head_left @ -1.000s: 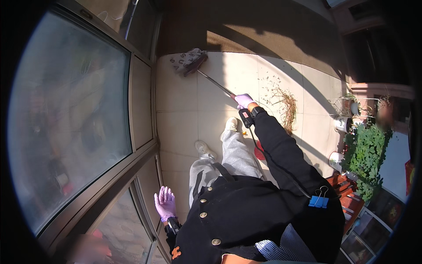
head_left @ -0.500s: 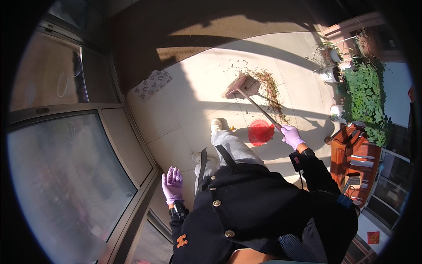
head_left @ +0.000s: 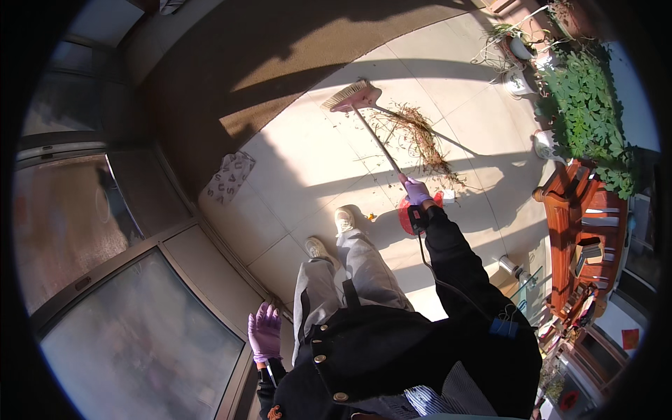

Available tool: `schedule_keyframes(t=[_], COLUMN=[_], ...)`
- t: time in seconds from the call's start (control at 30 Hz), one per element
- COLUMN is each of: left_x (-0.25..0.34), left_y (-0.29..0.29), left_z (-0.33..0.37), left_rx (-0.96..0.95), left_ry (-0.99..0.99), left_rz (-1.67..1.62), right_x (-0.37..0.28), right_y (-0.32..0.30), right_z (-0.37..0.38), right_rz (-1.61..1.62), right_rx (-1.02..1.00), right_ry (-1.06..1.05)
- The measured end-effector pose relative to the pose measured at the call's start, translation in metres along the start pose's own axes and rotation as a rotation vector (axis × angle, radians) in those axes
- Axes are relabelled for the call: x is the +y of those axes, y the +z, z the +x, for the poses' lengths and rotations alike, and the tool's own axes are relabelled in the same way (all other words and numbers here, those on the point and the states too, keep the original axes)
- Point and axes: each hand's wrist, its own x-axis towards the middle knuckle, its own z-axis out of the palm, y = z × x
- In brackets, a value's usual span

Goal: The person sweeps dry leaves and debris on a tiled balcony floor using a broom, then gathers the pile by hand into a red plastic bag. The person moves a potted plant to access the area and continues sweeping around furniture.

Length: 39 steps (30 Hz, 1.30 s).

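My right hand [head_left: 418, 192], in a purple glove, is wrapped round the upper end of a long broom handle. From it the broom [head_left: 369, 131] reaches forward and left. Its pink head lies beyond a heap of dry plant stalks and leaves [head_left: 422, 138], the pale bristles pointing away from me. Whether the bristles touch the tiles, I cannot tell. My left hand [head_left: 265, 333], gloved alike, hangs low by the glass door with fingers stretched out, holding nothing. A round red thing [head_left: 407, 218] on the floor is partly hidden by my right hand and wrist.
A frosted glass door [head_left: 143, 339] stands at the left, a patterned cloth [head_left: 231, 177] on the floor before it. Potted plants [head_left: 584, 105] and a brown wooden bench [head_left: 563, 234] line the right side. A glass-topped table [head_left: 528, 290] is nearer. Leaf bits are scattered over the tiles.
The broom head has moved forward and left, away from the heap, and its bristles have turned to point ahead. My right hand has gone forward and left, over the red thing.
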Motion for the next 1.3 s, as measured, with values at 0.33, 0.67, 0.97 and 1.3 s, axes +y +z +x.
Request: schedule_keyframes(t=[0.33,0.67,0.97,1.3], left_x=[0.022,0.111,0.143,0.118], left_y=[0.086,0.147,0.194,0.286], left_z=[0.068,0.103,0.142,0.175], left_rx=[-0.361,-0.216,-0.147,-0.477], left_ry=[-0.117,-0.032,-0.152,-0.295], left_rz=[0.016,0.229,0.381,0.43], right_x=[0.028,-0.173,-0.009,-0.033], right_y=[-0.087,-0.055,-0.002,-0.014], right_z=[-0.163,0.133,0.014,-0.214], right_rz=[0.222,0.413,0.406,0.48], right_rx=[0.041,0.113,0.27,0.152], right_ry=[0.003,-0.034,0.245,0.289])
